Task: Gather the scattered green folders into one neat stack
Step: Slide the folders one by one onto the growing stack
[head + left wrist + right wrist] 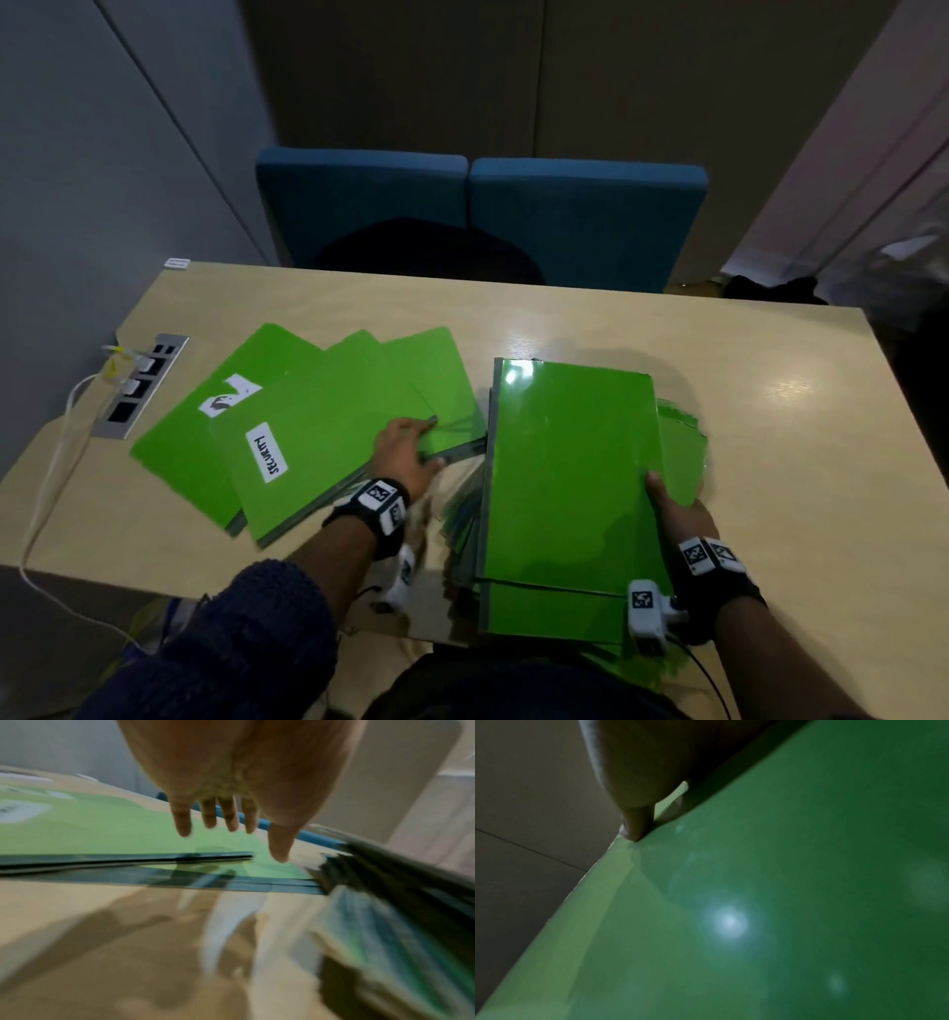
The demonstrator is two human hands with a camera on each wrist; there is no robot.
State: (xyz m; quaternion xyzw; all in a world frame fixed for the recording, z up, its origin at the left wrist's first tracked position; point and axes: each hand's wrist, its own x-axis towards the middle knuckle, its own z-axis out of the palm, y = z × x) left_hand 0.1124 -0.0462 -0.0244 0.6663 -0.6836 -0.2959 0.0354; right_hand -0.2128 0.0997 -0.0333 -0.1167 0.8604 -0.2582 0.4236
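Several green folders (318, 426) lie fanned out on the left half of the table; the top one carries a white label (266, 452). My left hand (405, 452) is over their right corner with fingers straight and spread, holding nothing; the left wrist view shows the same hand (231, 833) just above the folders (102, 829), blurred. To the right sits a stack of green folders (570, 473), its near end past the table's front edge. My right hand (678, 509) grips its right edge, thumb (636, 821) on the top cover (757, 902), fingers hidden beneath.
A socket panel (138, 385) with white plugs and a cable (51, 462) is set in the table (770, 411) at the left edge. Two blue chairs (482, 216) stand behind the far edge, a dark shape (426, 252) in front of them. Grey walls close in on both sides.
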